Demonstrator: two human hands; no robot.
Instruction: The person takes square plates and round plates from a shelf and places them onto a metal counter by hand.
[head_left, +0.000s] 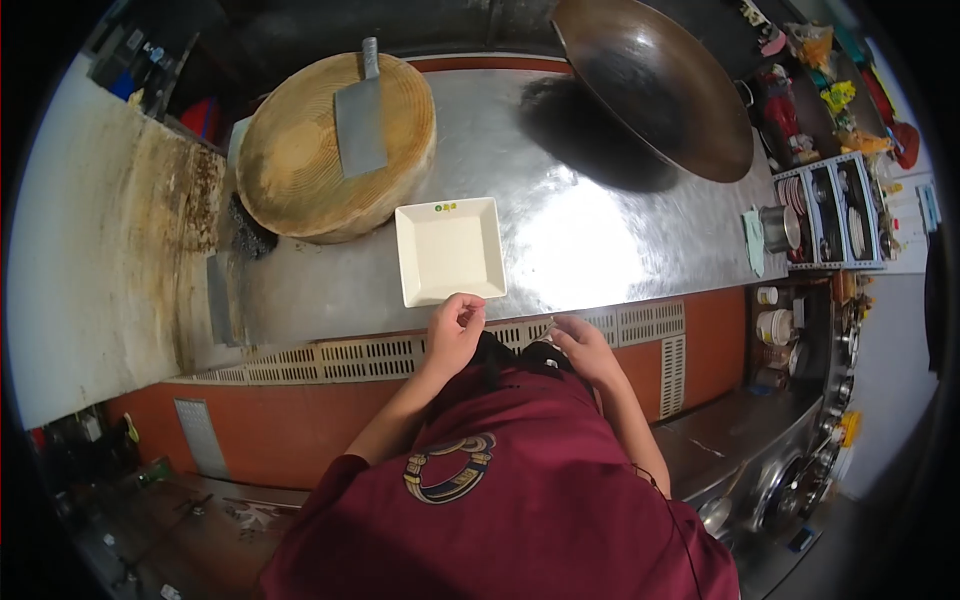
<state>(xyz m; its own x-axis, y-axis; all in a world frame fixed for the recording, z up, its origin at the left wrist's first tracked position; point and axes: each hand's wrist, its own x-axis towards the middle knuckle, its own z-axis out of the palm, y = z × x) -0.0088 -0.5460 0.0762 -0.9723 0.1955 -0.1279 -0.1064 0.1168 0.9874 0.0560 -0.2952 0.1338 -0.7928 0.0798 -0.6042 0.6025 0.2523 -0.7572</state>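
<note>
A square cream plate (pixel 451 250) with a small green and yellow mark on its far rim lies on the steel counter. My left hand (pixel 457 328) is at the plate's near edge, its fingers loosely curled; nothing shows in them, and I cannot tell whether they touch the rim. Close to my waist, my right hand (pixel 584 346) has its fingers bent inward, and a small pale bit shows at the fingertips, too small to name. Beyond the plate, a cleaver (pixel 361 125) lies flat on a thick round wooden chopping block (pixel 285 150).
A large wok (pixel 655 85) leans at the counter's back right. The steel counter (pixel 350 290) ends just before my body. At the right stand a metal pot (pixel 780 229), a green cloth (pixel 753 243) and a rack (pixel 835 212) of dishes. A stained wall (pixel 120 230) borders the left.
</note>
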